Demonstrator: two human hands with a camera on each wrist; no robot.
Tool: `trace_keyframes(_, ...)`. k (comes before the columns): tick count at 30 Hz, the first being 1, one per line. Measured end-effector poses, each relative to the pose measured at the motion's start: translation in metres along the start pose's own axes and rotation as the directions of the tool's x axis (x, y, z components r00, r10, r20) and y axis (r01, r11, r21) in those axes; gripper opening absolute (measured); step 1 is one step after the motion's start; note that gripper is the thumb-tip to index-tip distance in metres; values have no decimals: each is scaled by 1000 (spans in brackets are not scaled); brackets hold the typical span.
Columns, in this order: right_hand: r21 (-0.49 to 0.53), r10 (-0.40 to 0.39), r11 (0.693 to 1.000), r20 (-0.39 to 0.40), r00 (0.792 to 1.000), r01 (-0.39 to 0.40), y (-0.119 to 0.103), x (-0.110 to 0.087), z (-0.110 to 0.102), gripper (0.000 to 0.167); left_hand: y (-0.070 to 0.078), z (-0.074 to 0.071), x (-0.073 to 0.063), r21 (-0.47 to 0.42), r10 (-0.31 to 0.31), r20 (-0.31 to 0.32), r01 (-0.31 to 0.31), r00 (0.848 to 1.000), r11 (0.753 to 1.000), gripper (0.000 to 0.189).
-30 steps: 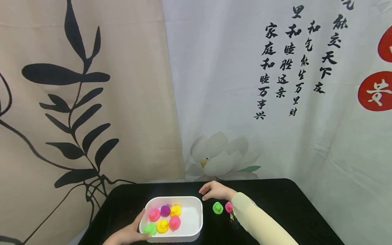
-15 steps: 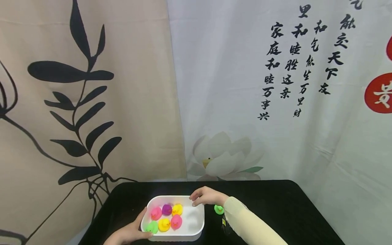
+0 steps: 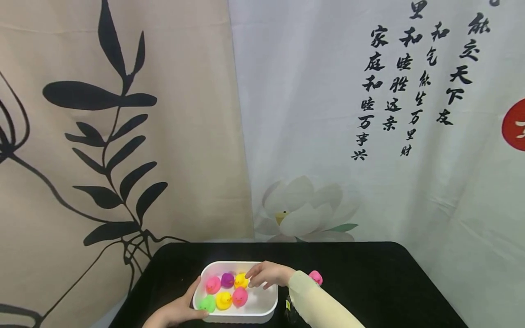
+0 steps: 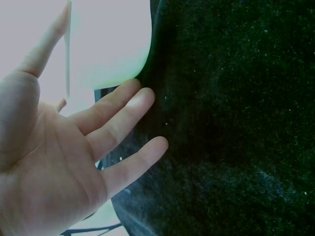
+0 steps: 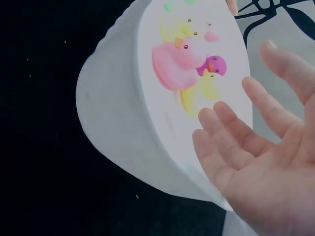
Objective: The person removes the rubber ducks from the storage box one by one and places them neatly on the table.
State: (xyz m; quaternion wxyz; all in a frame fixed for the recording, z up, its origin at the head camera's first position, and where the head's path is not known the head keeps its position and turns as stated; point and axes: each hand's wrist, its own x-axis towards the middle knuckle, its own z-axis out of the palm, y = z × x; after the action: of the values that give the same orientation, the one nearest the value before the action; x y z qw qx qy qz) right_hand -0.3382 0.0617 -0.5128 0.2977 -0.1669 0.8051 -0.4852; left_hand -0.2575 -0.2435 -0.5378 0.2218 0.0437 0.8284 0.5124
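Note:
My left hand (image 3: 178,310) rests against the left end of a white plastic box (image 3: 239,319). In the left wrist view its fingers are straight and spread, fingertips at the box's corner. Several rubber ducks lie inside: green (image 3: 207,304), yellow (image 3: 223,300), pink (image 3: 239,296), another pink (image 3: 213,285), purple (image 3: 227,280) and another yellow (image 3: 241,280). Over the box's right part hovers my right hand (image 3: 268,274), holding nothing, its fingers loosely bent near that back yellow duck. The right wrist view shows its bare palm (image 5: 275,182).
Outside the box on the black tablecloth (image 3: 369,282), a pink duck (image 3: 316,277) shows just behind the right sleeve (image 3: 320,300). A black item with a yellow mark (image 3: 289,310) lies between box and sleeve. A printed curtain (image 3: 197,136) hangs behind the table.
My right hand has moved left, from beyond the box's right edge to over its inside. The green duck outside is now hidden behind the right arm. My left hand stays at the box.

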Motion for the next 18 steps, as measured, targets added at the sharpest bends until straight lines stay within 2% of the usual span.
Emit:
trace_keyframes(8, 95, 80, 993, -72, 994, -73, 1, 9, 15, 25, 1, 1, -1, 31, -20, -20, 21, 1000, 999, 109)
trace_keyframes(13, 89, 109, 991, -122, 987, -99, -1, 12, 27, 19, 1, 1, -1, 56, -22, -35, 24, 999, 998, 110)
trace_keyframes(18, 74, 128, 990, -139, 982, -118, 1, 16, 34, 15, 1, 1, 0, 52, -18, -35, 20, 999, 998, 108)
